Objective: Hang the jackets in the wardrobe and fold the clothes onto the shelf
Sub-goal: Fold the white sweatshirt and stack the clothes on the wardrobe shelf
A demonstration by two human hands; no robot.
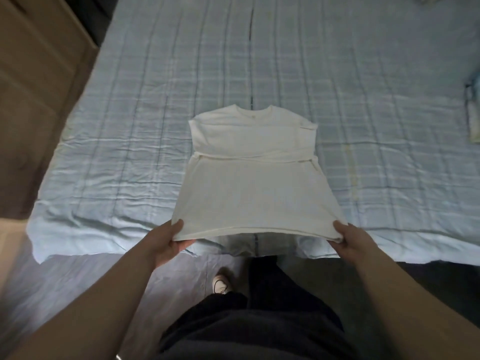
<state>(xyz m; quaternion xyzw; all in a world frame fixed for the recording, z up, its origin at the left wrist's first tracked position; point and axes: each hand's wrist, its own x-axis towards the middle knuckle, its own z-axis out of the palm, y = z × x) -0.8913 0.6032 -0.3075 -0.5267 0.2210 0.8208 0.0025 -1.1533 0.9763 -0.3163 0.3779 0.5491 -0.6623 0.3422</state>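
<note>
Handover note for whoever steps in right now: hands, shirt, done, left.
Left hand pinches the lower left hem corner of the white T-shirt; right hand pinches the lower right corner.
The shirt's collar end lies on the blue quilted bed; its hem end is lifted off the bed's near edge.
Done: sleeves are folded in across the shirt's middle.
Left: fold the hem up toward the collar, then move it to the shelf, not in view. No jackets in view.

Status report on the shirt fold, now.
Left hand and right hand each have a grip on a hem corner. White shirt face down on the bed, sleeves folded in, hem lifted. Nothing in the way.
</note>
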